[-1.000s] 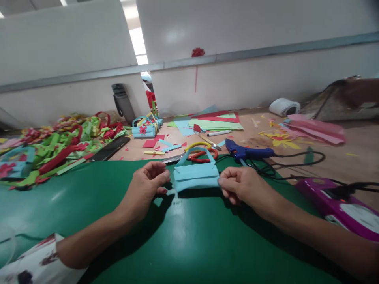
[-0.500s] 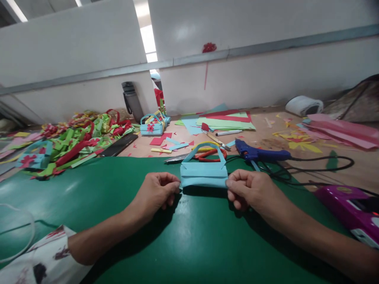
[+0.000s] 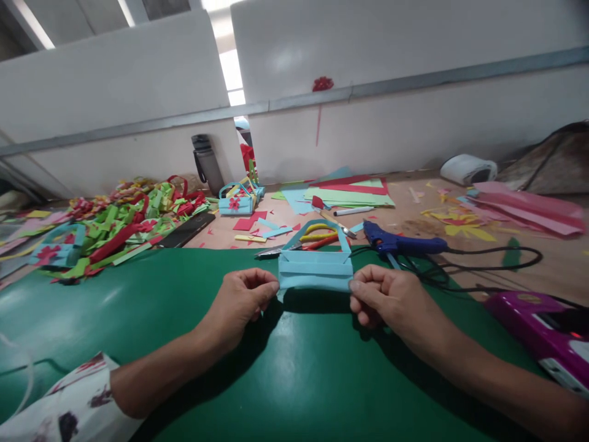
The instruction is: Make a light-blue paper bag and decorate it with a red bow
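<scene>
A small light-blue paper handbag (image 3: 316,269) with an arched strap handle is held upright just over the green mat (image 3: 294,380). Its lower left corner is pinched between the thumb and finger of my left hand (image 3: 243,301). On the other side, my right hand (image 3: 386,293) pinches the lower right corner. A horizontal fold runs across the bag's front, and its shadow falls on the mat below. Behind the handle lie orange-and-yellow-handled pliers (image 3: 319,236), partly hidden by the bag. The blue glue gun (image 3: 405,239) rests beyond my right hand.
Heaped paper strips (image 3: 124,227) lie at the left, near a phone (image 3: 188,230) and a bottle (image 3: 208,164). Finished blue paper bags with red flowers (image 3: 237,204) stand at the back. Paper sheets (image 3: 352,193), a white roll (image 3: 468,169) and a purple power strip (image 3: 538,331) are around.
The view has tilted slightly, shifting the background down a little. Both hands keep their pinch on the paper handbag, which has barely moved.
</scene>
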Available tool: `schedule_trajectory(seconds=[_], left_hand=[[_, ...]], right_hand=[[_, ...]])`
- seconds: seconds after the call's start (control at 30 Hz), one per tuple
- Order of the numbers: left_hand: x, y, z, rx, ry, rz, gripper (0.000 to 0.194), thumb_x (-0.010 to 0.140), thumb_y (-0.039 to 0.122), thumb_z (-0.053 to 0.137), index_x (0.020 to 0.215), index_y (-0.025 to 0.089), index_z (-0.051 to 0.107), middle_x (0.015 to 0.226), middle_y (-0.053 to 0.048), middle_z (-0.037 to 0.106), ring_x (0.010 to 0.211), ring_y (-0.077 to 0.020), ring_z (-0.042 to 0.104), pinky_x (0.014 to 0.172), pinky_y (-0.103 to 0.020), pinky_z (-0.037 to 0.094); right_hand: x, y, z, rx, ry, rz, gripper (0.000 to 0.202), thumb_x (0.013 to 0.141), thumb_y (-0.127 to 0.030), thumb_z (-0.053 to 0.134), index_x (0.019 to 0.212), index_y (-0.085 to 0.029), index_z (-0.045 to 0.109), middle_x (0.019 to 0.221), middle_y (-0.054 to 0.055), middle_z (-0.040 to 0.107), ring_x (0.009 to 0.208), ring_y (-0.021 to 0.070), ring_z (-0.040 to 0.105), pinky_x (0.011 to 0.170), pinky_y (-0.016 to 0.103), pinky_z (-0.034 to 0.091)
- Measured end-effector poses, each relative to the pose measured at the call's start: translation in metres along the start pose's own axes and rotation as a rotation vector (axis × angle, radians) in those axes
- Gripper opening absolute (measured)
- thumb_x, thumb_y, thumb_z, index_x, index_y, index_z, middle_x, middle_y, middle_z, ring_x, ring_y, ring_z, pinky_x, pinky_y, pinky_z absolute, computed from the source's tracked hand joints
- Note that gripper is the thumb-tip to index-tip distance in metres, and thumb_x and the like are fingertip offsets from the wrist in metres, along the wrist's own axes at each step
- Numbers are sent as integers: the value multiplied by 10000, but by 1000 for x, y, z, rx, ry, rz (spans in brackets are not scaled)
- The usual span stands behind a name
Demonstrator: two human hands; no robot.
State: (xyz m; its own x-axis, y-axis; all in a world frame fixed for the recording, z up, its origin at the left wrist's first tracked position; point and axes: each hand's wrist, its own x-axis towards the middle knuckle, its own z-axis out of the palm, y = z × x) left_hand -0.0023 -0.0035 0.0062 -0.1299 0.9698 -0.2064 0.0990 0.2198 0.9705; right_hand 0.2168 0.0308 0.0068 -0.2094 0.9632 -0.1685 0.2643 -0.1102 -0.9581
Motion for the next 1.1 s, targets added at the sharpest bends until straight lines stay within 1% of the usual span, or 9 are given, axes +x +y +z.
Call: schedule_trajectory(seconds=[0.23, 0.47, 0.7, 0.87, 1.1], left_hand=[[-5, 2, 2, -34, 5, 22, 137, 688, 245, 681, 667, 140, 594, 493, 45, 503, 418, -48, 379, 405, -165, 275], [-4, 5, 4, -71, 40, 8, 140, 683, 232, 692, 682, 148, 580, 552, 9, 596, 442, -59, 461, 422, -164, 321], [-6, 4, 3, -140, 25, -3, 158, 691, 256, 704, 742, 146, 603, 563, 3, 601, 471, -59, 493, 448, -155, 347], [-5, 2, 2, -177, 18, 15, 156, 681, 252, 717, 730, 146, 614, 606, -9, 614, 533, -80, 543, 474, -164, 384], [-4, 3, 4, -220, 57, -3, 155, 670, 231, 731, 724, 143, 615, 609, -4, 611, 562, -108, 607, 502, -184, 415]], right_hand=[[-1, 0, 0, 20, 7, -20, 185, 686, -321, 634, 646, -186, 515, 505, -23, 606, 378, 74, 518, 330, 154, 331], [-3, -2, 0, 10, 8, -42, 198, 691, -341, 625, 634, -194, 504, 505, -19, 605, 392, 90, 533, 360, 179, 379], [-3, 0, 0, -1, 9, -70, 185, 707, -328, 623, 651, -194, 509, 520, -17, 614, 410, 93, 544, 392, 186, 415], [-2, 0, 1, -2, 17, -70, 176, 721, -330, 597, 651, -194, 510, 523, -14, 608, 416, 100, 551, 405, 202, 434], [-3, 0, 1, -11, 20, -79, 170, 726, -311, 591, 643, -190, 506, 523, -7, 624, 410, 92, 551, 389, 185, 418]])
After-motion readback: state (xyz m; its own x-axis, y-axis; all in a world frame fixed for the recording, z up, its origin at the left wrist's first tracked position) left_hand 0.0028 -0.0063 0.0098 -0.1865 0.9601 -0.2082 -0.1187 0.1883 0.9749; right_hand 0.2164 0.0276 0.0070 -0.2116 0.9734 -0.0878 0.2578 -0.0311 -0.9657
